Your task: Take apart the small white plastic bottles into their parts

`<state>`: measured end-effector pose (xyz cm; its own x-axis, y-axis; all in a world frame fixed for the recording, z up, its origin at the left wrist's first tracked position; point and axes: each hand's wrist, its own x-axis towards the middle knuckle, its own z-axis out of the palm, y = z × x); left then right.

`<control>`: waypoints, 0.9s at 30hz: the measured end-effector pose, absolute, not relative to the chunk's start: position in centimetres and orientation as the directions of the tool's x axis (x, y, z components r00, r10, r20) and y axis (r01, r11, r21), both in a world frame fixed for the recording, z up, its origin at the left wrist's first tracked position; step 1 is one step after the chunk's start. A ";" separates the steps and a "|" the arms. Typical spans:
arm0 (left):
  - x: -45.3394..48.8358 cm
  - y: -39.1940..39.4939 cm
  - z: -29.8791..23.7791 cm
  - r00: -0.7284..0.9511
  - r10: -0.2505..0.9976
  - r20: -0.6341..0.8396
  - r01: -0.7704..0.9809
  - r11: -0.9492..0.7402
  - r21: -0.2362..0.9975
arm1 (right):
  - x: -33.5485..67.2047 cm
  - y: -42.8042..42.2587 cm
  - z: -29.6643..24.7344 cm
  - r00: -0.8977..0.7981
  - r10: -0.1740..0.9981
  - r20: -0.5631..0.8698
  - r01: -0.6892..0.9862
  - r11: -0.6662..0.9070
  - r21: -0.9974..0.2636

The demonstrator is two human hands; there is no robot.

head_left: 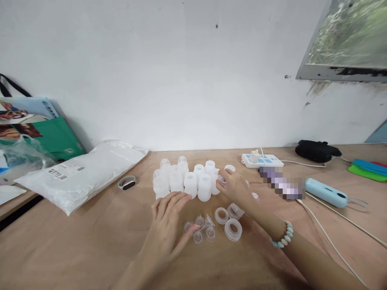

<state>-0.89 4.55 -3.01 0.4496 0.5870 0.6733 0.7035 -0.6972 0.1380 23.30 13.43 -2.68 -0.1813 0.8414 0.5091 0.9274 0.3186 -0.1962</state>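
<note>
Several small translucent white bottles [193, 179] stand clustered mid-table. My right hand [234, 186], with a bead bracelet on its wrist, reaches to the cluster's right side, and its fingers are pinched round a small clear piece I cannot name. My left hand [167, 219] lies flat on the table in front of the bottles, fingers stretched out, thumb beside a heap of clear silicone teats [202, 230]. White screw rings [232, 228] lie just right of the teats.
A white plastic bag [81, 173] and a fitness band [127, 183] lie at left, coloured bags behind them. At right are a white power strip [262, 160], a black object [316, 150], a light blue device [325, 192] and trailing white cables.
</note>
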 end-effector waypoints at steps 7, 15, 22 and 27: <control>-0.8 4.0 -2.9 0.444 0.607 0.659 0.699 -0.695 0.169 | 23.4 10.4 -1.3 -0.144 0.813 0.564 0.865 0.381 -0.328; 0.8 3.4 -2.3 0.342 0.837 0.428 0.369 -0.538 0.758 | 20.7 5.6 -3.6 -0.418 0.656 0.629 0.487 0.746 -0.454; 1.3 4.1 -2.7 0.381 0.912 0.151 0.068 -0.191 0.979 | 20.4 4.6 -3.7 -0.507 0.592 0.626 0.361 0.806 -0.470; 1.3 4.3 -2.9 0.364 0.928 0.084 -0.071 -0.062 0.996 | 20.3 4.7 -3.2 -0.430 0.513 0.743 0.374 0.850 -0.371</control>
<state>1.30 4.31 -2.94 0.3643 0.9275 0.0835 -0.0713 -0.0617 0.9955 20.35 4.67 -3.17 -0.4299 0.5131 0.7429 0.3742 0.8501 -0.3706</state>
